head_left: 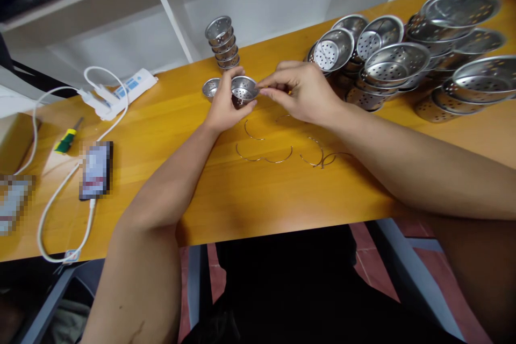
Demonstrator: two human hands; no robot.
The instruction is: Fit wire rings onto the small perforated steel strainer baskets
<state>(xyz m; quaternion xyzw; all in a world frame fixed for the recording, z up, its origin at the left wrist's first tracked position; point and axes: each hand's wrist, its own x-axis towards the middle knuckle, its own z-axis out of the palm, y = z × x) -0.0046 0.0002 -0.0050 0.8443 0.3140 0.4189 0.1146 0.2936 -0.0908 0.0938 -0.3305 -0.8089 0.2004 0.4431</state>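
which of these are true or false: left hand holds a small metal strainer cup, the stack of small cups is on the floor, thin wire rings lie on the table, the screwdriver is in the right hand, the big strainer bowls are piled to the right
1. The left hand holds a small perforated metal strainer cup. True.
2. The stack of small metal strainer cups is on the floor. False: it stands on the orange wooden table, beyond the hands.
3. Thin curved wire rings lie on the table. True.
4. The yellow-and-green-handled screwdriver is in the right hand. False: it lies on the table far left; the right hand's fingers pinch at the cup's rim.
5. The large perforated metal strainer bowls are piled to the right. True.
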